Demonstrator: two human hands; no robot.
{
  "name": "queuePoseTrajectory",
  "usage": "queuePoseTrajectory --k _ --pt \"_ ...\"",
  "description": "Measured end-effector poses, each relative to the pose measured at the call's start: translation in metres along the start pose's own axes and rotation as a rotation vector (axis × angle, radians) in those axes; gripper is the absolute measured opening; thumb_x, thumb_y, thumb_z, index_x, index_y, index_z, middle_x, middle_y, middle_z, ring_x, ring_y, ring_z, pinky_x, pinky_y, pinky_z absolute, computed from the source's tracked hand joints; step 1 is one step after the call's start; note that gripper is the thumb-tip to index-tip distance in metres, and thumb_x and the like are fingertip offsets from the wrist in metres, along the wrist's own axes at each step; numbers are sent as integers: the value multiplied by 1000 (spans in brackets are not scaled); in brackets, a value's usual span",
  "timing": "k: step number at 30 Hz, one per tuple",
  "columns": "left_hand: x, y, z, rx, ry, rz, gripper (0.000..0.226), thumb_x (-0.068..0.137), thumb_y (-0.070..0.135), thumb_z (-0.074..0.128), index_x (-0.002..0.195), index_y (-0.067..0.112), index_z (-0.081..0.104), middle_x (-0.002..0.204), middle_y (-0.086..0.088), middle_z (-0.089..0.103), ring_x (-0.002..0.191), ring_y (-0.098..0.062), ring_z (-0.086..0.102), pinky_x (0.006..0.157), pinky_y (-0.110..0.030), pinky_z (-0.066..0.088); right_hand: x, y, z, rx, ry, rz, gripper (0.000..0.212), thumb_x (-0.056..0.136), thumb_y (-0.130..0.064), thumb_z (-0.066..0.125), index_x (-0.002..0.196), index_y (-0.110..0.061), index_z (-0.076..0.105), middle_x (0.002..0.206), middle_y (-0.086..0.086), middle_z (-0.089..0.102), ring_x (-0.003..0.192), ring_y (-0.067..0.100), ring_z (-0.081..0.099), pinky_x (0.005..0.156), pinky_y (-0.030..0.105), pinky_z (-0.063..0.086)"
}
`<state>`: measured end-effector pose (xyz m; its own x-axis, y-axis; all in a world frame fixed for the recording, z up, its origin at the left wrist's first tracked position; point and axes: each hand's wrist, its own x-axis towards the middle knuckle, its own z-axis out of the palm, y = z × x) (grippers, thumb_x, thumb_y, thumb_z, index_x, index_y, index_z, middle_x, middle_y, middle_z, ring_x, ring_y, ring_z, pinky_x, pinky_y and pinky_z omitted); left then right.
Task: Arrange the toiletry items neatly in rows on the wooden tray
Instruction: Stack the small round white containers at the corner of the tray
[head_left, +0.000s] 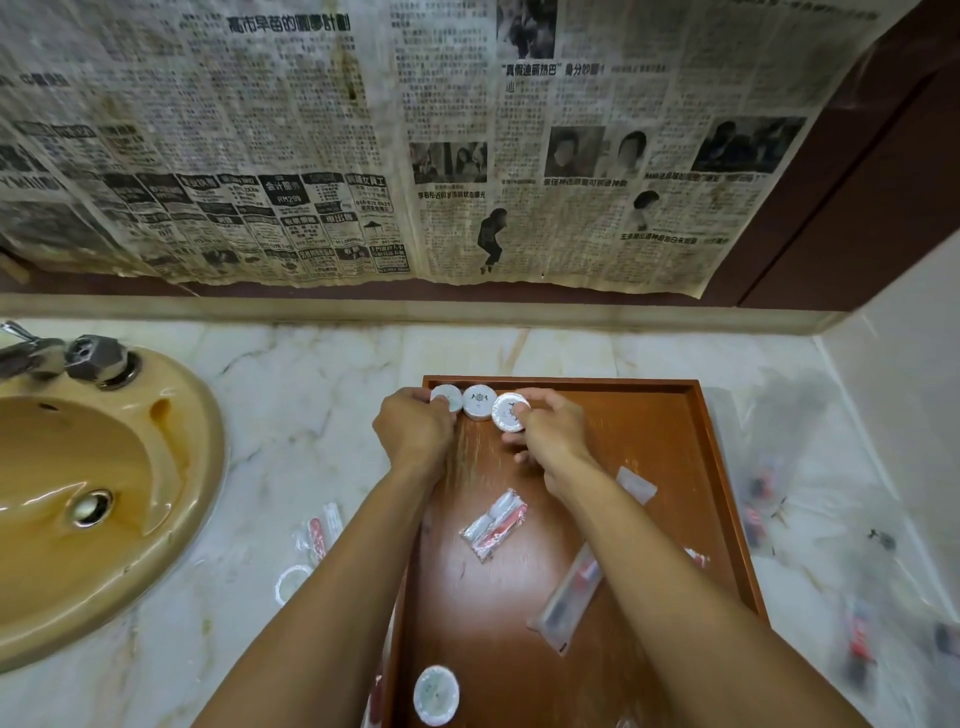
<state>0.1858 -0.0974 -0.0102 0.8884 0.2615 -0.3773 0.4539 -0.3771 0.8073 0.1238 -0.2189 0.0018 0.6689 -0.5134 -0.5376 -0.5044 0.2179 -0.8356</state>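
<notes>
A reddish wooden tray (649, 436) lies on the marble counter. Three round white soap pucks sit in a line at its far left corner. My left hand (413, 428) grips the leftmost puck (448, 397). The middle puck (479, 401) stands free between my hands. My right hand (553, 434) holds the right puck (510, 411), tilted. Further back on the tray lie a clear packet with red and white contents (493, 524), a long toothbrush sachet (569, 597), a small white sachet (636, 483) and another round puck (436, 695) near the front edge.
A tan sink (93, 499) with a metal tap (78, 358) fills the left. Packets (319, 532) and a white ring (292, 582) lie on the counter between sink and tray. More clear packets (758, 514) lie right of the tray. Newspaper (415, 156) covers the back wall.
</notes>
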Motion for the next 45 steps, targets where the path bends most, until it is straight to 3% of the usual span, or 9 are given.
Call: queuePoseTrajectory --k 5,10,14,23,28,32,35,39,45 --pt "-3 3 1 164 71 85 11 85 16 62 91 10 69 86 -2 66 85 -22 60 71 -24 43 9 -5 3 -7 -6 -12 14 95 -8 53 95 -20 61 80 4 66 59 14 61 36 22 37" --pt "-2 2 3 328 86 177 24 83 17 58 66 4 48 55 -5 47 65 -31 54 45 -28 23 19 -1 9 -49 -12 -1 15 92 -7 56 99 -17 65 80 5 66 54 15 55 35 21 33" --pt "3 2 5 398 91 218 23 82 21 59 70 4 47 71 -16 61 62 -26 45 49 -31 25 22 2 12 -54 -40 -4 16 91 -6 56 98 -18 64 80 5 65 52 12 55 34 20 32" --pt "9 -1 3 526 81 314 20 85 20 58 76 2 58 79 -15 64 73 -32 54 62 -29 34 29 5 11 -90 -27 -28 20 90 -5 54 92 -22 65 80 5 67 55 19 52 35 22 32" --pt "7 1 2 570 70 348 19 86 19 57 74 6 56 81 -15 65 68 -28 47 61 -29 34 28 5 10 -79 -28 -42 19 90 -4 55 95 -18 66 74 3 65 57 21 51 35 23 31" --pt "6 2 -2 620 79 345 18 86 25 56 84 7 62 88 -12 66 74 -31 55 63 -31 39 26 5 10 -88 -28 -31 20 90 -5 55 92 -20 66 71 0 65 59 21 52 37 24 32" --pt "-1 3 -7 708 85 442 29 90 32 52 104 11 65 102 -11 62 91 -34 58 69 -36 41 25 5 10 -79 -32 -26 20 90 -4 54 93 -20 66 70 0 65 59 20 52 38 24 33" --pt "-1 -9 -10 774 1 679 34 91 36 55 119 19 63 123 -3 55 118 -25 41 76 -37 42 24 5 9 -69 -41 -26 19 90 -4 54 93 -19 65 72 0 65 57 18 51 38 23 32" --pt "12 -26 -11 835 -27 853 32 90 25 50 110 10 69 114 -9 61 109 -32 48 80 -41 40 25 7 11 -70 -37 -34 18 91 -5 54 97 -17 67 73 1 66 58 18 53 38 23 34"
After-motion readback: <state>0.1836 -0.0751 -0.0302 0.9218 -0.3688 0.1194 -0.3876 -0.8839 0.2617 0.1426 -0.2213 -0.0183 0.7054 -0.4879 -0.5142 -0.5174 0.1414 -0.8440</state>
